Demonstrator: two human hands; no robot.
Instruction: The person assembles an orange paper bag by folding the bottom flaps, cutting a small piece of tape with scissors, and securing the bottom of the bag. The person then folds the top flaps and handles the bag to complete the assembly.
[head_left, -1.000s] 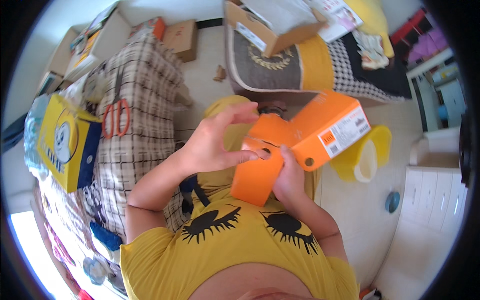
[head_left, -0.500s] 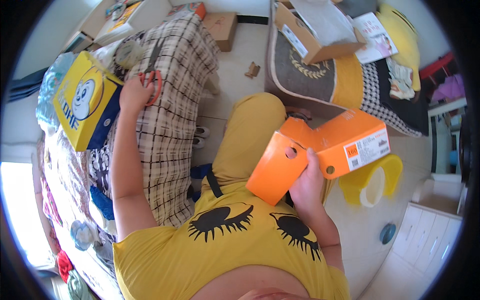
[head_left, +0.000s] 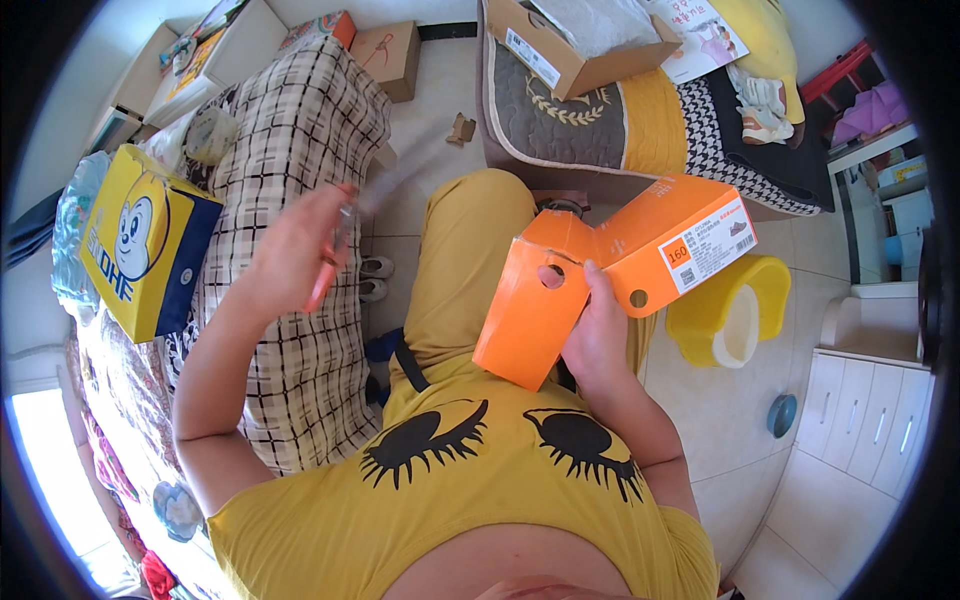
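My left hand (head_left: 300, 250) is closed around red-handled scissors (head_left: 323, 285), raised over the checked cloth. Their blades, blurred by motion, point toward the far right. An orange cardboard shoebox (head_left: 530, 315), its panels opened out at an angle, is gripped at a panel edge by my right hand (head_left: 597, 340) above my lap. Round holes pierce two of its panels, and a white label (head_left: 710, 245) is on the right-hand one. My right thumb lies along the cardboard; the other fingers are partly hidden behind it.
A yellow and blue box (head_left: 150, 240) stands on the checked-cloth-covered surface (head_left: 320, 130) at left. Ahead right, an open brown carton (head_left: 580, 60) rests on a quilted cover. A yellow plastic seat (head_left: 700, 320) and a teal bowl (head_left: 783, 415) are on the tiled floor. A cardboard scrap (head_left: 460, 130) lies farther off.
My left hand has lifted the scissors off the checked cloth and swung them right, toward the shoebox. My right hand still holds the shoebox. The whole view has shifted a little.
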